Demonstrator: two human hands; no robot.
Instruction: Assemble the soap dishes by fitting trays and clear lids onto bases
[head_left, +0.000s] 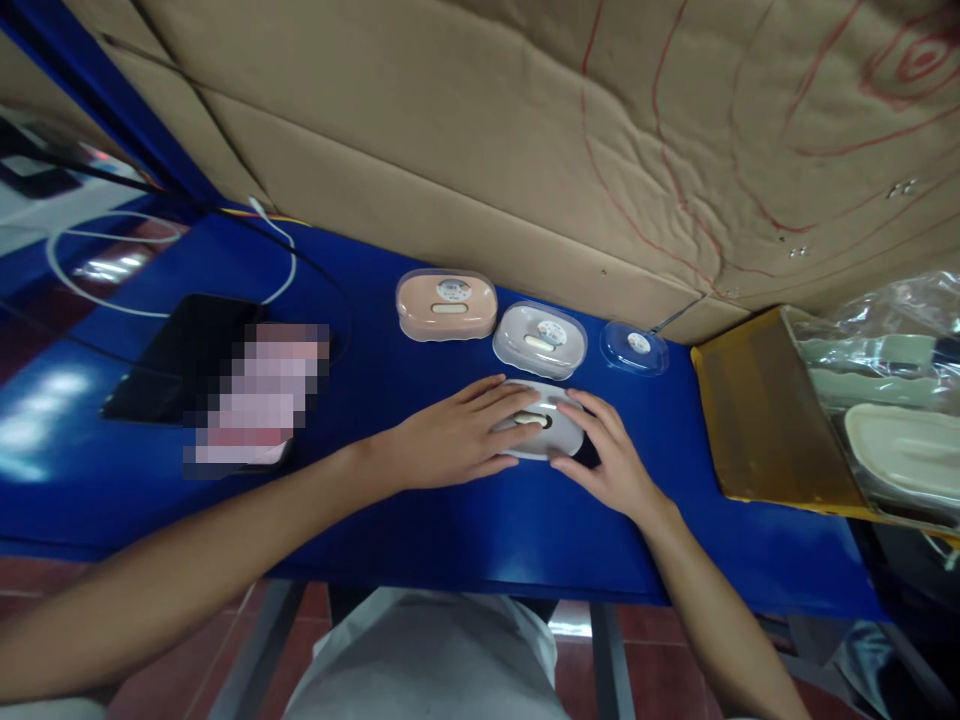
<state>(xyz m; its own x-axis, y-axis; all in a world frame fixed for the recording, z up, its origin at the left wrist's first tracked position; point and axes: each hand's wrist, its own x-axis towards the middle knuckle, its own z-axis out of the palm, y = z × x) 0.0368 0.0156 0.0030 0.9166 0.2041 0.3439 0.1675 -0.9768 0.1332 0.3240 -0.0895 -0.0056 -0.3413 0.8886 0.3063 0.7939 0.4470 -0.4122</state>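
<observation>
My left hand (457, 435) and my right hand (607, 455) both rest on a white oval soap-box part (551, 432) on the blue table (420, 520). The left fingers lie stretched over its left side and top; the right fingers curl round its right edge. Behind it stand a pink soap box (446, 304) with a clear lid, a grey-white soap box (540, 340) with a clear lid, and a loose clear lid (634, 348).
A dark tablet (180, 350) with a blurred patch lies at the left, with a white cable (172, 240) looping behind it. A yellow-edged carton (765, 420) at the right holds bagged pale box parts (900, 440). A cardboard wall (525, 150) backs the table.
</observation>
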